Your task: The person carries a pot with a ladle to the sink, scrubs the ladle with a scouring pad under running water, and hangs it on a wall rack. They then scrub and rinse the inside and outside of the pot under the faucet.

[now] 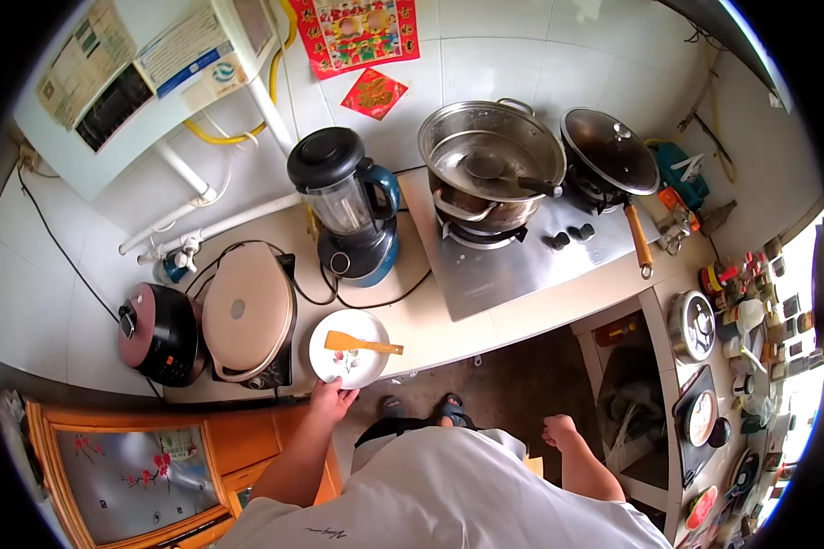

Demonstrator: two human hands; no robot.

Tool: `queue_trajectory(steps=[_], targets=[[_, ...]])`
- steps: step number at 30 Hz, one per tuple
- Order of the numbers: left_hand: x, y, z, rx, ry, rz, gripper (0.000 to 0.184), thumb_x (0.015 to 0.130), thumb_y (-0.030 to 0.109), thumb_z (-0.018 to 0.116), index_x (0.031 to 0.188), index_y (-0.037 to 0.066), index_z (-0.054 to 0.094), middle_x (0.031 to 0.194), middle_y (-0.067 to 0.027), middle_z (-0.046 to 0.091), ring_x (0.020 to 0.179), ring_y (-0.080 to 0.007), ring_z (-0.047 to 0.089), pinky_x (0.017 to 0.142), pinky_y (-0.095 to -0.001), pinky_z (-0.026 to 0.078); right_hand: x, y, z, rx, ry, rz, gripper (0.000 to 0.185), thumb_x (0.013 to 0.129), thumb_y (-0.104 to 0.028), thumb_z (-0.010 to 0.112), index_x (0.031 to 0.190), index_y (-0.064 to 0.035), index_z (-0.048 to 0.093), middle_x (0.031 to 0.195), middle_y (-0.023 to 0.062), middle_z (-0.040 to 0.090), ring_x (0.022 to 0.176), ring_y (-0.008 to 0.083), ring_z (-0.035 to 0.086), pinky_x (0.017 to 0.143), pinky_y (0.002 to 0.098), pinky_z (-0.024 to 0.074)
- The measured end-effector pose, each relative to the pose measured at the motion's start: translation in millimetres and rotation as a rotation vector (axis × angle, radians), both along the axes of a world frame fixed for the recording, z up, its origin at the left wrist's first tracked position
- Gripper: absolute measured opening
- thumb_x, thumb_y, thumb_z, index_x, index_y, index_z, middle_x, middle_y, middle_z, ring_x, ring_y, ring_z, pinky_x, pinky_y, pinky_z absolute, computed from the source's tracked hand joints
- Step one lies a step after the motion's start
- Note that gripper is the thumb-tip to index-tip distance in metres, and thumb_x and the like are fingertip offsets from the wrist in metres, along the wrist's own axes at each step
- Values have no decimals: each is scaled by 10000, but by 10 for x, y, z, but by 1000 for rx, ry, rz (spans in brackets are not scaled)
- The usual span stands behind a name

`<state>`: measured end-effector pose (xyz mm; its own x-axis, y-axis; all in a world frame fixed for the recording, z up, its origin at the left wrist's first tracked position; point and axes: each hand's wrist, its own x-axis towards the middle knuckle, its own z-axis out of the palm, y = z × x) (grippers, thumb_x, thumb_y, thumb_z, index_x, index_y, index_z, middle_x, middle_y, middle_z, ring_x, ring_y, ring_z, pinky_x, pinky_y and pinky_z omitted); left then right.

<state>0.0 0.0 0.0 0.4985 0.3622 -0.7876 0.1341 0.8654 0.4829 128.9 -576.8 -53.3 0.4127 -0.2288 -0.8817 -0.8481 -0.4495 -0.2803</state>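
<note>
My left hand (pixel 333 399) grips the near rim of a white plate (pixel 370 371) at the counter's front edge. Across the plate lies a wooden spatula (pixel 362 344) with a yellowish blade. A small printed pattern shows on the plate below it. Whether the plate rests on the counter or is held just over it, I cannot tell. My right hand (pixel 560 430) hangs at my right side above the floor, fingers curled in, with nothing visible in it.
Left of the plate stand a round pink electric griddle (pixel 247 311) and a rice cooker (pixel 160 334). Behind it is a blender (pixel 346 206). A steel pot (pixel 490 160) with a ladle and a lidded pan (pixel 611 151) sit on the gas stove (pixel 522 265). Jars and dishes crowd the right counter.
</note>
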Motion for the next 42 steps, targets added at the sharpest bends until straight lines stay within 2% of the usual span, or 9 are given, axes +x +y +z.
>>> queue_trajectory(steps=[8, 11, 13, 17, 25, 28, 35, 39, 42], targets=[[144, 364, -648, -5, 310, -248, 418, 888, -59, 497, 1270, 110, 505, 1153, -127, 591, 971, -287, 628, 896, -515, 566, -154, 131, 40, 64, -90, -166, 170, 989, -198, 606, 1044, -38, 608, 822, 93, 653, 641, 211, 648, 513, 348, 532], [569, -55, 450, -143, 638, -284, 241, 874, 0, 543, 1107, 60, 552, 922, -113, 591, 840, -264, 622, 788, -503, 582, -409, 201, -42, 109, -93, -236, 180, 997, -216, 603, 1034, -39, 613, 810, 94, 655, 660, 214, 653, 519, 342, 534], [945, -221, 848, -197, 273, -610, 84, 911, 99, 594, 977, 123, 547, 778, -51, 587, 767, -236, 641, 715, -423, 574, -579, 273, 88, 65, -69, -265, 163, 998, -221, 601, 1011, -60, 626, 841, 87, 661, 736, 214, 671, 606, 368, 551], [2245, -704, 1945, -5, -432, -782, 161, 1003, 217, 625, 1131, 158, 548, 1095, -118, 688, 988, -260, 691, 854, -407, 589, -1004, 336, 201, 15, -21, -347, 290, 1009, -219, 578, 1236, -40, 595, 941, 89, 677, 774, 216, 692, 665, 364, 556], [3908, -1026, 2223, -194, -525, -679, 235, 946, 123, 589, 1115, -39, 561, 1100, -237, 656, 1038, -357, 672, 944, -446, 589, -1945, 666, 490, 29, -68, -656, 252, 1023, -226, 531, 1194, -57, 606, 966, 87, 665, 815, 208, 686, 696, 358, 560], [3953, -998, 2279, -157, -595, -741, 277, 876, -36, 510, 1148, -73, 545, 1156, -223, 634, 1062, -357, 662, 948, -441, 596, -2273, 880, 354, 60, -50, -740, 228, 1014, -207, 536, 1166, -63, 626, 882, 72, 662, 746, 207, 686, 630, 361, 549], [3678, -1017, 2502, -46, -579, -762, 371, 813, -37, 477, 1173, -101, 541, 1224, -257, 627, 1127, -391, 649, 1006, -452, 573, -3045, 1202, 350, 82, -98, -807, 124, 982, -133, 544, 888, -65, 587, 709, 53, 558, 557, 176, 549, 472, 324, 427], [2847, -1191, 2953, 83, -608, -923, 512, 811, -71, 431, 1314, 12, 470, 1241, -186, 591, 1119, -359, 649, 956, -527, 578, -3148, 1026, 341, 109, -428, -696, 95, 920, -112, 574, 864, -45, 611, 682, 43, 575, 552, 153, 562, 474, 315, 436], [2087, -1531, 3160, 110, -599, -999, 547, 798, -77, 451, 1333, 37, 469, 1259, -169, 596, 1131, -357, 644, 934, -540, 582, -2624, 1061, 1102, -91, -748, -693, 316, 942, -154, 614, 1213, 9, 607, 990, 94, 668, 888, 157, 649, 789, 289, 538]])
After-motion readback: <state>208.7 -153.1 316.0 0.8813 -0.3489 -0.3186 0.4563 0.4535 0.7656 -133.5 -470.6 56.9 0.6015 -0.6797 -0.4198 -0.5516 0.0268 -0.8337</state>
